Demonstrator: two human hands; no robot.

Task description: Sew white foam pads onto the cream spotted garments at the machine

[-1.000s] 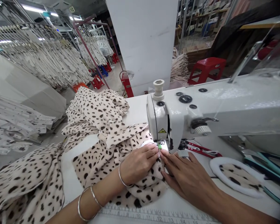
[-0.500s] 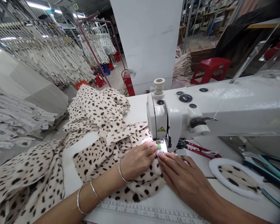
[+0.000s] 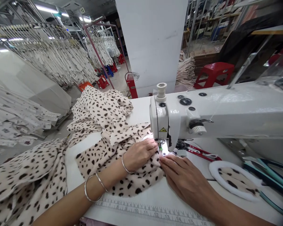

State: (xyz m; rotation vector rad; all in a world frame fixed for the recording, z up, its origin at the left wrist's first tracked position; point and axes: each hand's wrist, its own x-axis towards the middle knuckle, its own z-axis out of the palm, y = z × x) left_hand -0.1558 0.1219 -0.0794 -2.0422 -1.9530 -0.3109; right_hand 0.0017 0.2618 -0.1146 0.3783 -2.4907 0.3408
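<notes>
Cream fabric with dark spots (image 3: pixel 141 179) lies bunched on the white table, its edge under the needle area of a white sewing machine (image 3: pixel 162 122). My left hand (image 3: pixel 141 153), with bangles on the wrist, presses on the fabric just left of the lit presser foot, fingers together. My right hand (image 3: pixel 181 172) lies at the fabric's edge, just in front and to the right of the foot, fingers stretched out flat. A small green piece (image 3: pixel 160 148) shows at the foot. The fingertips of both hands are close to the needle area.
Red-handled snips (image 3: pixel 202 152) lie behind my right hand. A white-rimmed oval spotted piece (image 3: pixel 238 180) and teal-handled scissors (image 3: pixel 271 175) are at the right. A ruler strip (image 3: pixel 141 210) runs along the front edge. More spotted fabric (image 3: pixel 28 175) hangs at the left.
The view has shifted slightly. The fabric between my hands has moved a little toward the machine, and its front edge sits slightly farther back. Both hands keep nearly the same pose.
</notes>
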